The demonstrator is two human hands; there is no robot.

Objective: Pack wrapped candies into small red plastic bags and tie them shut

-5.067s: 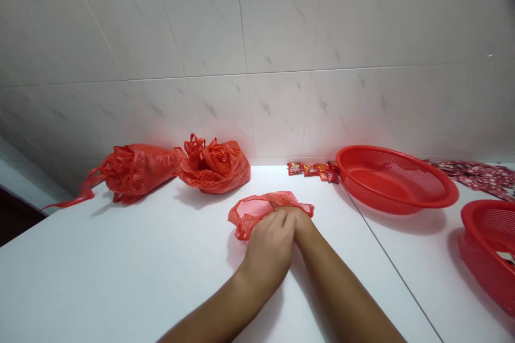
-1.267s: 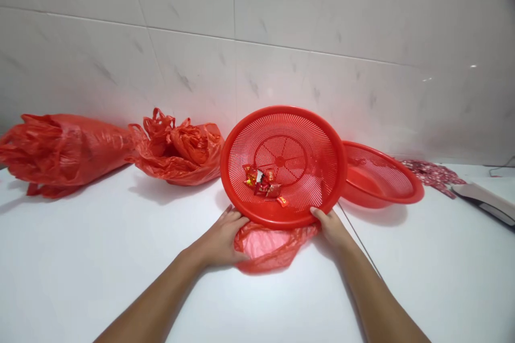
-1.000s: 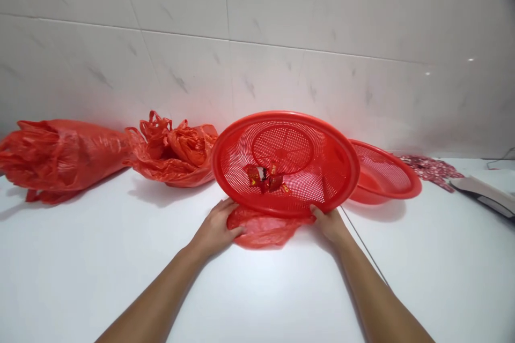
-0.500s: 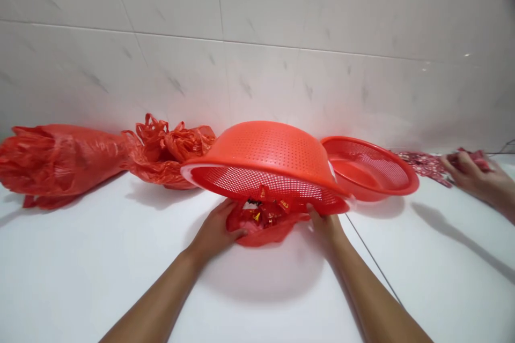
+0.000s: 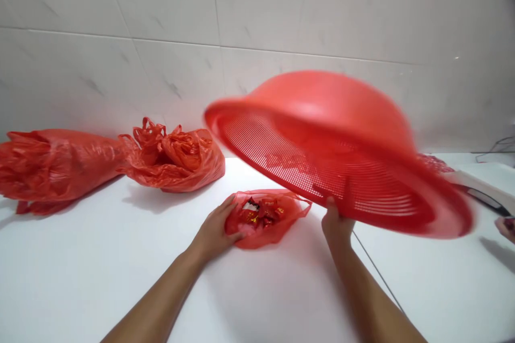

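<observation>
My right hand [image 5: 338, 222] grips the near rim of a red plastic colander [image 5: 322, 88], held tilted in the air with its opening down toward me. The perforated inside wall shows, and nothing lies in it that I can see. My left hand [image 5: 219, 228] is closed on the left edge of an open red plastic bag [image 5: 277, 236] on the white table. Inside the bag are several small shiny red wrapped packets [image 5: 265, 213] with gold print. Between the bag and the raised colander there is a gap.
Two bunched red plastic bags, one long [image 5: 68, 166] and one rounder [image 5: 181, 163], lie at the left along the tiled wall [image 5: 169, 75]. At the far right are another person's hand [image 5: 507, 228], a long white-and-black object [image 5: 483, 198] and a patterned pink-red pile [image 5: 436, 163].
My right hand has lifted the colander up and to the right, off the bag. It now hides the second red basket. My left hand stays at the bag. The other person's hand has moved right.
</observation>
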